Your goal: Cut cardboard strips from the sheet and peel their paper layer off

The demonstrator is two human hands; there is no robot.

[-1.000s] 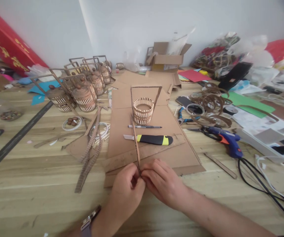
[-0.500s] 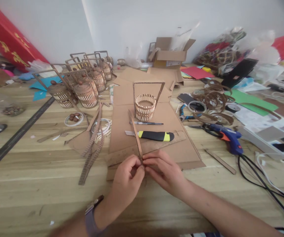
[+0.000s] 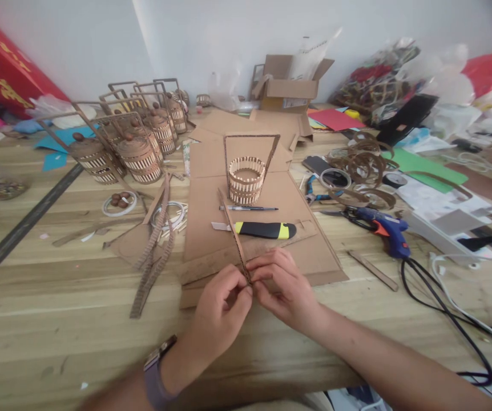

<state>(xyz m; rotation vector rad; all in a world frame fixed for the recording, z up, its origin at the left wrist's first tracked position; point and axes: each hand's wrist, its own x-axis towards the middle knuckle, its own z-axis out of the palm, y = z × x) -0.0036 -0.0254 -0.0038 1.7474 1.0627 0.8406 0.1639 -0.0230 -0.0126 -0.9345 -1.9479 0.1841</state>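
Note:
Both hands meet at the near end of a narrow cardboard strip [image 3: 234, 231], which points away from me over the cardboard sheet [image 3: 205, 228]. My left hand [image 3: 224, 308] pinches that end between thumb and fingers. From the other side, the fingertips of my right hand [image 3: 282, 288] close on the same end. Beyond the hands lies a black and yellow utility knife [image 3: 263, 229], its blade out and partly behind the strip. A pen [image 3: 250, 208] rests farther back. Behind it stands a small round slatted basket [image 3: 246, 188] with a tall square handle.
Several lidded, handled baskets [image 3: 138, 160] stand at the left. Nearer are corrugated strips [image 3: 154, 268] and a tape roll [image 3: 120, 204] holding brown balls. To the right lie a blue glue gun [image 3: 385, 228] with cables, pliers [image 3: 312, 191] and coiled brown strips [image 3: 363, 160]. An open carton [image 3: 293, 88] stands behind.
The view has shifted slightly, so the things on the table appear a little farther left and higher. Both hands stay on the strip's near end, and the right hand's fingers are more bent.

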